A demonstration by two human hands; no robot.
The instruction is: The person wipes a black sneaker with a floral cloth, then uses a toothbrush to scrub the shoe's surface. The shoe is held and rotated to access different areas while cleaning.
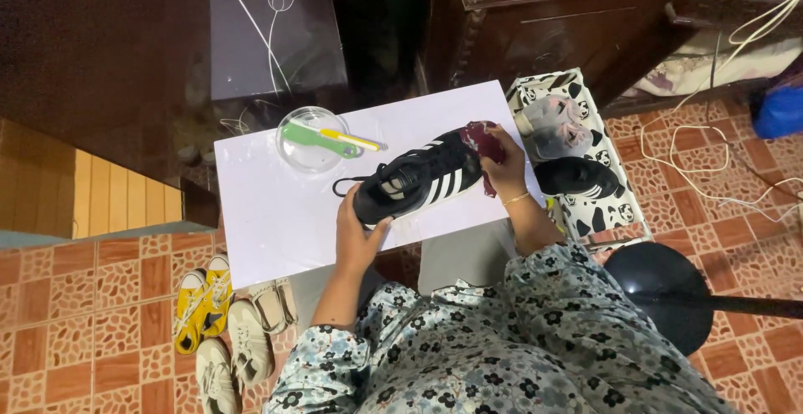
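Observation:
A black sneaker point(418, 178) with white stripes and black laces lies on its side on a white tabletop point(276, 205). My left hand point(358, 234) grips its toe end. My right hand point(504, 166) presses a dark red cloth point(482, 138) against the heel end. A clear round bowl point(311, 139) stands at the table's far side, to the left of the shoe, with a green brush and a yellow toothbrush lying across it.
A black-and-white patterned bin point(615, 205) at the right holds a black shoe point(577, 176) and grey shoes point(556, 125). Yellow and white shoes point(222, 322) sit on the tiled floor at lower left. A black stool point(661, 284) and white cables point(694, 171) are at right. Dark wooden furniture point(544, 21) is behind.

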